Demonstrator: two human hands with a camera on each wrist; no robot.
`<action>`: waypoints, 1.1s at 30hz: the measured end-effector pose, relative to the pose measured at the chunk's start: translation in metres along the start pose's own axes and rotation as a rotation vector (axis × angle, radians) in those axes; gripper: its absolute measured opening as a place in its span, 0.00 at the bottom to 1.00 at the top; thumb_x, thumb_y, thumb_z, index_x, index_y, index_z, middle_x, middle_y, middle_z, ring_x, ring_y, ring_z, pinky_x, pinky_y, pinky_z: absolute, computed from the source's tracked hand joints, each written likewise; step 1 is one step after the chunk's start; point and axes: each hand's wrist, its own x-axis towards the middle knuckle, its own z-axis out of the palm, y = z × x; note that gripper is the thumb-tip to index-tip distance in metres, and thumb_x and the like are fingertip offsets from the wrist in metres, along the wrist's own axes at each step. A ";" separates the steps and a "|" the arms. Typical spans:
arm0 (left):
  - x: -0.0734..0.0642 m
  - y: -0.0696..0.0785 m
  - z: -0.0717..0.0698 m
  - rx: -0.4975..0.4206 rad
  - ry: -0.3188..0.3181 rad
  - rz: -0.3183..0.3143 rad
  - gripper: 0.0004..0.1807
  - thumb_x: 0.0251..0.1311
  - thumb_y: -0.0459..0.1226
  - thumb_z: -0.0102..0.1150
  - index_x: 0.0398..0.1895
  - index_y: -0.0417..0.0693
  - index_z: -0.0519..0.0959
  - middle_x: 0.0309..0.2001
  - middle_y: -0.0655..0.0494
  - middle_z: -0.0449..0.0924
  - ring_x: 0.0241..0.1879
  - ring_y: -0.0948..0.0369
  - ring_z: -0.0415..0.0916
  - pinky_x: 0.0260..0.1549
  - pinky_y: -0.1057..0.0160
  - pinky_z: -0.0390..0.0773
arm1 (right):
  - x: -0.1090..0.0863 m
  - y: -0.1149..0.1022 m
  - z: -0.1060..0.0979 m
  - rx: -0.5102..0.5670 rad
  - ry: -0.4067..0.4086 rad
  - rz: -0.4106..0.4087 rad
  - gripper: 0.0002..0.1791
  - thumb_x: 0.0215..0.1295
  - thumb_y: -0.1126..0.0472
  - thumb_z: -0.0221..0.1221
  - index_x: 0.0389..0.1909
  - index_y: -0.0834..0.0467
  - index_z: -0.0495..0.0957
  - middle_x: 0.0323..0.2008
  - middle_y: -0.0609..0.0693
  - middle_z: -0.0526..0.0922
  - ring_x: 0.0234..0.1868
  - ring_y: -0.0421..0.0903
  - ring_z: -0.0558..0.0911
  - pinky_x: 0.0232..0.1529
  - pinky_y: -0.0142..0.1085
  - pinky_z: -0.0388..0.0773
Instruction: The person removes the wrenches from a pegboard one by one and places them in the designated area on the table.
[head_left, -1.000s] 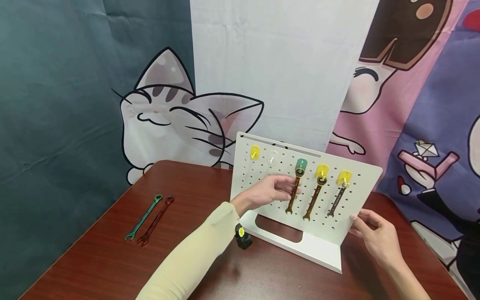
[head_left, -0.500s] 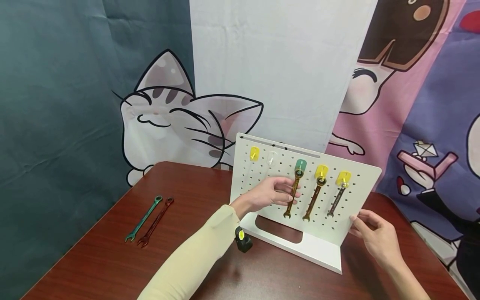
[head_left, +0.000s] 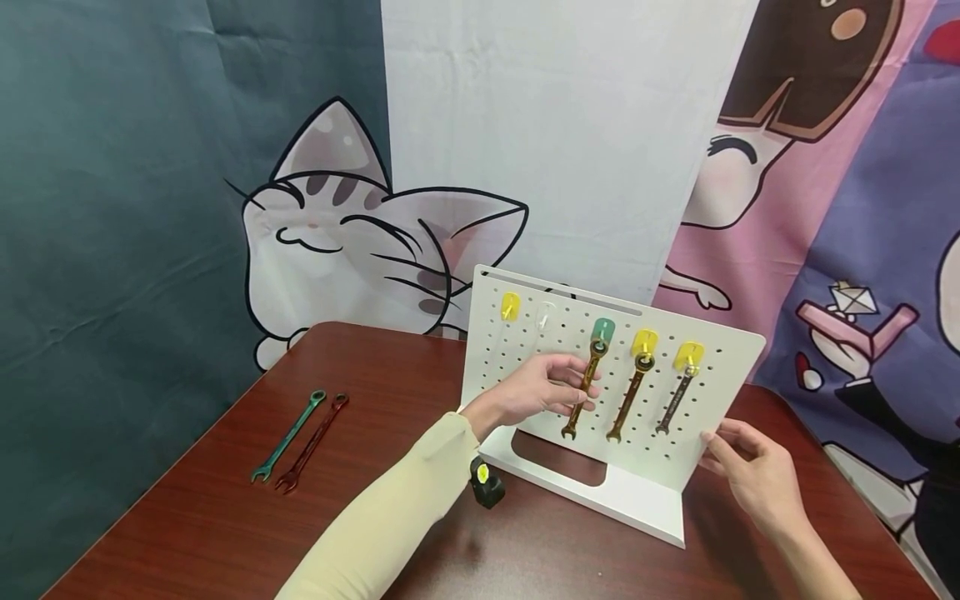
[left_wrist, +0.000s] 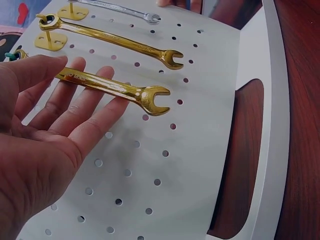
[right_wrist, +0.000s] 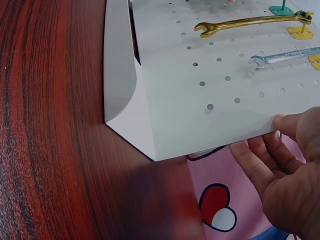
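My left hand (head_left: 534, 390) pinches a gold combination wrench (left_wrist: 107, 87) between thumb and fingers, in front of the white pegboard (head_left: 660, 471). The wrench's ring end is right at the green hook (head_left: 603, 330), and its open-ended jaw points down. In the left wrist view the thumb covers part of the shank near the ring. My right hand (right_wrist: 290, 170) grips the board's right edge, thumb on the front and fingers behind. To the right, a second gold wrench (head_left: 630, 402) and a smaller silver wrench (head_left: 676, 404) hang from yellow hooks.
A bare yellow hook (head_left: 510, 307) and a clear hook (head_left: 545, 317) are on the board's left part. A green wrench (head_left: 288, 437) and a red wrench (head_left: 312, 443) lie on the wooden table (head_left: 187, 517) at left. A printed curtain (head_left: 562, 125) hangs behind.
The held gold wrench tilts more, its lower end swinging left and slightly down. My left hand barely shifts; the right hand stays on the board's edge.
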 end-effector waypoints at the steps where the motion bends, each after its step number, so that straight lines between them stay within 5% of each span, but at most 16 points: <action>1: 0.000 0.000 0.000 0.001 0.002 0.003 0.20 0.71 0.27 0.62 0.64 0.37 0.79 0.55 0.37 0.87 0.50 0.52 0.90 0.44 0.60 0.89 | 0.000 0.000 0.000 0.002 0.001 0.001 0.17 0.75 0.62 0.64 0.53 0.74 0.78 0.32 0.29 0.85 0.31 0.32 0.89 0.35 0.29 0.88; 33: -0.006 0.007 0.003 -0.006 -0.048 -0.020 0.20 0.72 0.24 0.58 0.65 0.40 0.76 0.51 0.34 0.87 0.44 0.52 0.92 0.39 0.51 0.92 | -0.001 0.000 0.000 0.017 0.000 -0.009 0.17 0.75 0.63 0.64 0.52 0.73 0.79 0.32 0.29 0.85 0.31 0.31 0.89 0.35 0.29 0.88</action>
